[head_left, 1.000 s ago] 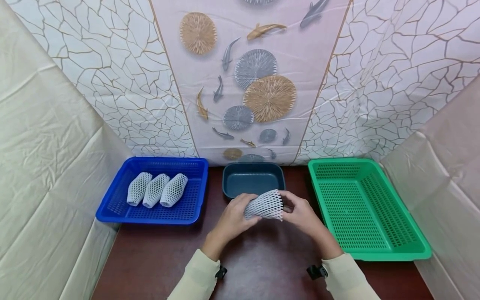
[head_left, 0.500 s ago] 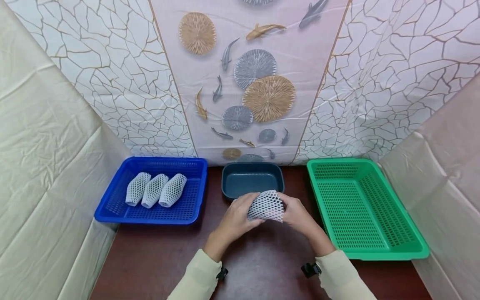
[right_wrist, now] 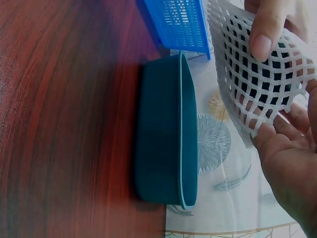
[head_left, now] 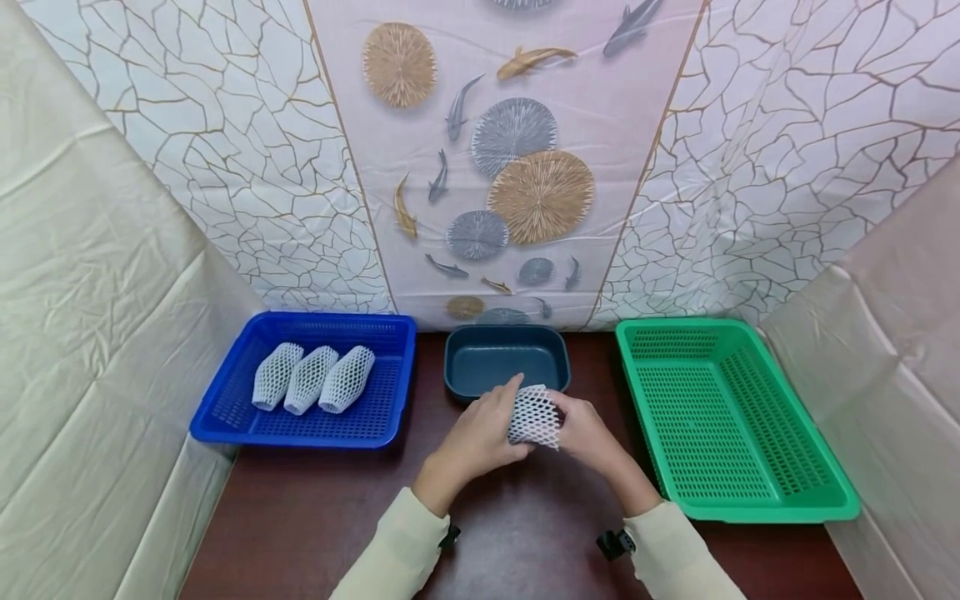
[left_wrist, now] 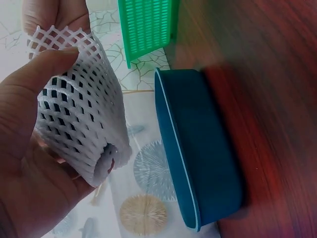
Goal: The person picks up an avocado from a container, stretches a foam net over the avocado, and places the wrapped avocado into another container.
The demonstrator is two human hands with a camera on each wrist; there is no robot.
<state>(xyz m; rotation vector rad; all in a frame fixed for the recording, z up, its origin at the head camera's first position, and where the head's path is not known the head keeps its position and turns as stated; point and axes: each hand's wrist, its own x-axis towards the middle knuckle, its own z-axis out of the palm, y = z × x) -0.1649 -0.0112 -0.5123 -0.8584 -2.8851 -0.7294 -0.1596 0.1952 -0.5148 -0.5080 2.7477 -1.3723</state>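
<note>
Both hands hold a white foam net sleeve [head_left: 534,417] above the table, in front of the dark teal tub [head_left: 507,367]. A dark object shows through its mesh in both wrist views; its kind is hidden. My left hand [head_left: 480,433] grips the sleeve's left end, with the thumb lying over the mesh in the left wrist view. At the sleeve's wide right end, the fingers of my right hand [head_left: 591,435] hold the flared rim. Three bulging white net sleeves [head_left: 311,382] lie side by side in the blue basket [head_left: 300,440]; what they contain cannot be made out.
On the right stands a green basket [head_left: 705,442] with slotted walls. The teal tub sits at the back of the dark red-brown table [head_left: 525,533], between the two baskets. Patterned cloth [head_left: 480,167] hangs behind, and plain cloth closes off both sides.
Both hands have come closer together around the sleeve. Less of its length shows between them, and my left hand has shifted slightly right. The baskets and tub stay where they were.
</note>
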